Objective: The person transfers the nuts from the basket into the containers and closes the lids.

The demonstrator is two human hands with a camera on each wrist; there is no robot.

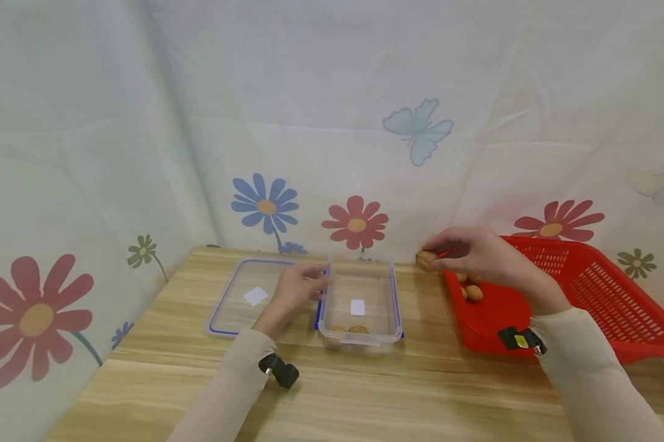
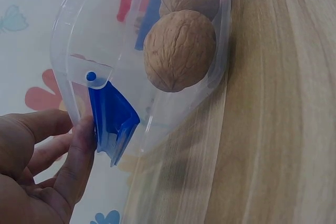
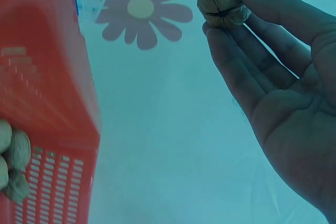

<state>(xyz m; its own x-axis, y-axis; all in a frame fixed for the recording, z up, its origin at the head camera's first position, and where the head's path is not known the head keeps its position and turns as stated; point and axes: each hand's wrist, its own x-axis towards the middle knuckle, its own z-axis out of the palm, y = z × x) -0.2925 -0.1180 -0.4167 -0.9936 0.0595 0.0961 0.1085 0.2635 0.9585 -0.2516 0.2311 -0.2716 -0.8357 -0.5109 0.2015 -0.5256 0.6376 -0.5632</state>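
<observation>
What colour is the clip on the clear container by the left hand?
Blue. The clip on the clear container shows best in the left wrist view.

Two hands are seen, a left hand and a right hand, and one walnut is pinched in the right. One clear box is counted, with two walnuts inside it, and one lid is laid beside it. One red basket is present, and about three more walnuts can be made out in it, though the exact number cannot be told.
</observation>
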